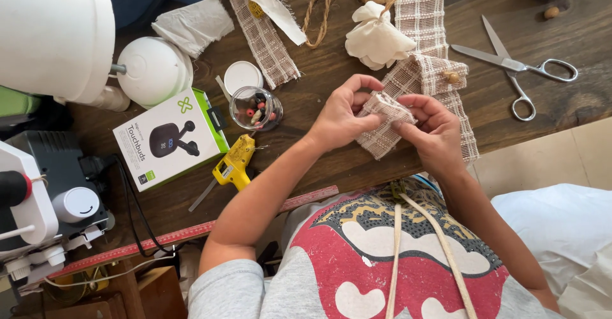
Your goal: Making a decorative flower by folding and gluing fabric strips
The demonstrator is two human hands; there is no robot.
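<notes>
- Holding a strip of brown-and-cream checked woven fabric (384, 123) over the near edge of the wooden counter (331, 83), both hands meet at its folded top.
- The left hand (339, 118) has its fingers (364, 82) curled shut over the fold, thumb pressed on the cloth.
- The right hand (433, 131) pinches the same fold from the other side, fingers closed on it.
- Just behind the hands lies more checked fabric (424, 45) with a small wooden bead (452, 77) on it, and a cream cloth bundle (377, 38) tied with twine.
- Metal scissors (517, 67) lie to the right, well apart from the hands.
- To the left sit a yellow glue gun (234, 164), a clear jar of beads (256, 108) with its white lid (243, 77) beside it, and a white-and-green earbud box (169, 137).
- A red ruler (185, 233) runs along the counter's near edge.
</notes>
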